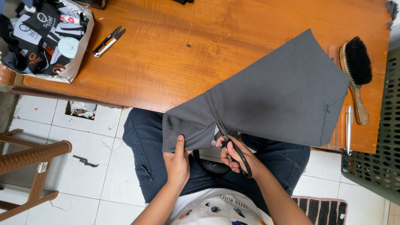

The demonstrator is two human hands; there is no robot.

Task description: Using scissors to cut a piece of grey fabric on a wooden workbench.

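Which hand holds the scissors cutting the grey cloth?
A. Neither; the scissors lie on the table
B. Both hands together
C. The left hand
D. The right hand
D: the right hand has its fingers through the handles of the black scissors, whose blades enter the grey cloth, while the left hand pinches the cloth's edge.

head cam | worn on seated person, looks steeply down | close over lap and hands | worktop (175,62) edge ahead, tiled floor (83,175) left
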